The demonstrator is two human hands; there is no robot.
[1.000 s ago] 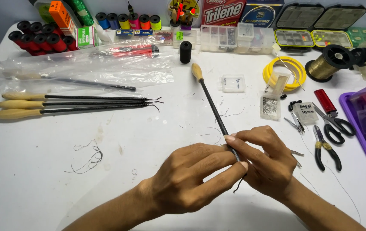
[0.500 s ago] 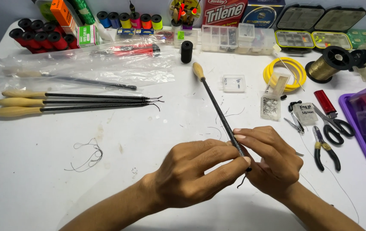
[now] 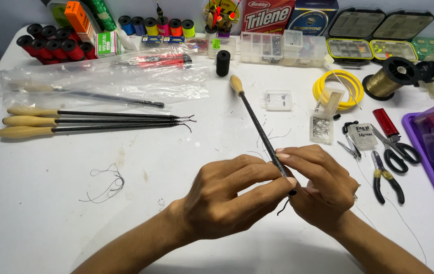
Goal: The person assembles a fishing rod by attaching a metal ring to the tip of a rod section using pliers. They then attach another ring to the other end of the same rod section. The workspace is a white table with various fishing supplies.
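A thin black rod (image 3: 257,127) with a pale wooden handle (image 3: 236,84) lies pointing away from me over the white table (image 3: 49,218). My left hand (image 3: 229,195) and my right hand (image 3: 323,185) both pinch its near end, fingertips meeting around the shaft. A short dark thread end (image 3: 284,207) hangs below my fingers. The rod's tip is hidden between my hands.
Three matching rods with wooden handles (image 3: 26,122) lie at the left, below a clear plastic bag (image 3: 105,81). Thread spools (image 3: 156,25) and tackle boxes (image 3: 369,35) line the back. Scissors (image 3: 394,147), pliers (image 3: 387,177), a red lighter (image 3: 385,122), a yellow coil (image 3: 339,89) and a purple tray (image 3: 430,162) sit at the right.
My hands have stayed closed on the rod's near end. The fingers have shifted slightly along the shaft, and the rod has barely moved.
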